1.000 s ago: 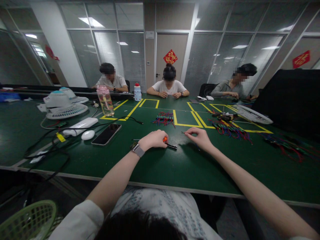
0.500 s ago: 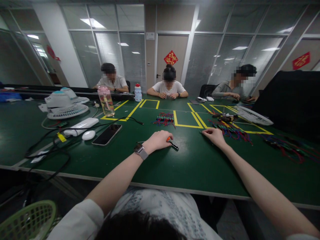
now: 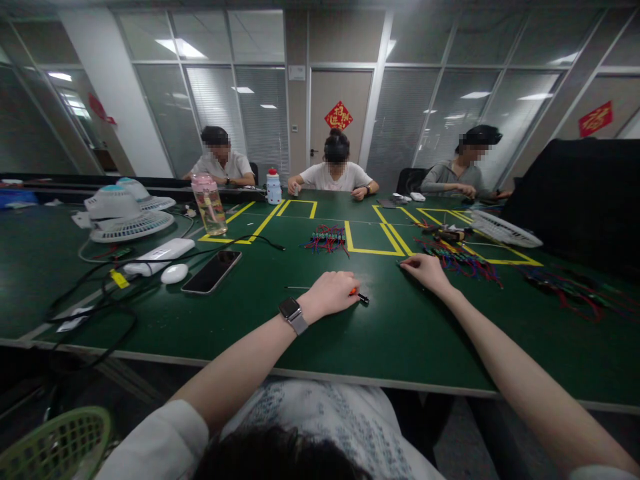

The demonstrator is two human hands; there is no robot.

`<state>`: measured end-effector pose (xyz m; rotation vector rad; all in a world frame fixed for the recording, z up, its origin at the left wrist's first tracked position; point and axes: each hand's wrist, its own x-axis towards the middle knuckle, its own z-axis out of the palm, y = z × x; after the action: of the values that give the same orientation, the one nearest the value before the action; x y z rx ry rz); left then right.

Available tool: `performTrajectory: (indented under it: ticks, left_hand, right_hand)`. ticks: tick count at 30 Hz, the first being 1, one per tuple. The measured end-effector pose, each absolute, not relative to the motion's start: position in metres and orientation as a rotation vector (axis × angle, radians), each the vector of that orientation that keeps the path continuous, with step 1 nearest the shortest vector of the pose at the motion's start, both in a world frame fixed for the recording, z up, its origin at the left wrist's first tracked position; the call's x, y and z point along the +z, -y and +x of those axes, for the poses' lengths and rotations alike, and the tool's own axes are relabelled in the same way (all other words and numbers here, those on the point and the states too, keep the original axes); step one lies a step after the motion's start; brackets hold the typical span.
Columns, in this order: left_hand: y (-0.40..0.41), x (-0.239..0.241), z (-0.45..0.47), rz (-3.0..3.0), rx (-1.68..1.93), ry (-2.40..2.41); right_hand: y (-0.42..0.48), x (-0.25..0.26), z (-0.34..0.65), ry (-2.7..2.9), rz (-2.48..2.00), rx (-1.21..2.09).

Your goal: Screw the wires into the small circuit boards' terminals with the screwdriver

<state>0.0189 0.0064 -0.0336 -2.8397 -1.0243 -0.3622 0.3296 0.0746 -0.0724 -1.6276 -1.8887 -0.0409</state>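
My left hand (image 3: 333, 293) is closed over a screwdriver (image 3: 364, 300) just above the green table. Its thin shaft sticks out to the left of the hand, and the black end of its orange-and-black handle shows on the right. Fingers of my right hand (image 3: 426, 272) are pinched together on a small dark piece (image 3: 401, 263), too small to make out well. Beyond my hands lies a bundle of small circuit boards with red and blue wires (image 3: 327, 238). More wired boards (image 3: 463, 262) lie just right of my right hand.
To the left are a phone (image 3: 212, 271), a white mouse-like case (image 3: 175, 273), a white power strip (image 3: 160, 256), black cables, a bottle (image 3: 209, 205) and white fans (image 3: 117, 213). Yellow tape (image 3: 375, 251) marks the table (image 3: 240, 327). Several people sit across from me.
My left hand has moved right and nearer to me with the screwdriver, baring more of its shaft. My right hand stays almost still. The person opposite has spread their hands apart.
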Motion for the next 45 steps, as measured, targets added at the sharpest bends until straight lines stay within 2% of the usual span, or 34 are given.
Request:
performTrajectory:
  ticks: [12, 22, 33, 45]
  left_hand:
    - [-0.006, -0.044, 0.048, -2.823, -0.375, 0.921]
    - [-0.015, -0.049, 0.062, -2.823, -0.344, 0.883]
    - [-0.009, -0.050, 0.061, -2.815, -0.371, 0.846]
    - [-0.012, -0.055, 0.061, -2.801, -0.428, 0.814]
  right_hand:
    - [-0.064, -0.062, 0.311, 1.820, -1.601, -0.074]
    - [-0.044, -0.057, 0.271, 1.661, -1.426, 0.244]
    - [-0.023, -0.055, 0.246, 1.736, -1.532, 0.043]
    - [-0.016, -0.063, 0.255, 1.776, -1.560, 0.168]
